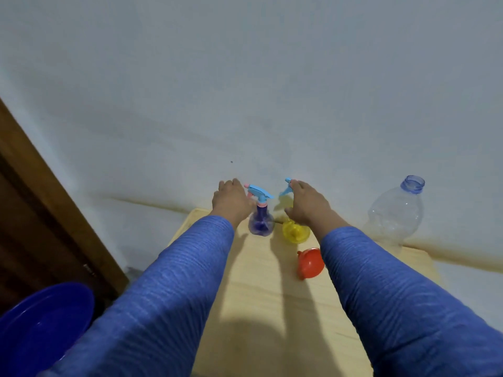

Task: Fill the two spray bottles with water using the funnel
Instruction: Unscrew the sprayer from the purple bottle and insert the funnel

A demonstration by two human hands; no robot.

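Nothing filled yet; both spray heads were still on.
My left hand (230, 198) and right hand (304, 204) reached loose-fingered, holding nothing, over the purple bottle (261, 223) and yellow bottle (295, 232); funnel (310, 263) lay untouched.

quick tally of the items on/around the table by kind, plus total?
Spray bottles: 2, purple spray bottle and yellow spray bottle
Funnels: 1, orange funnel
Clear plastic bottles: 1, clear plastic bottle, uncapped
Basins: 1, blue basin, beside the table
Total: 5
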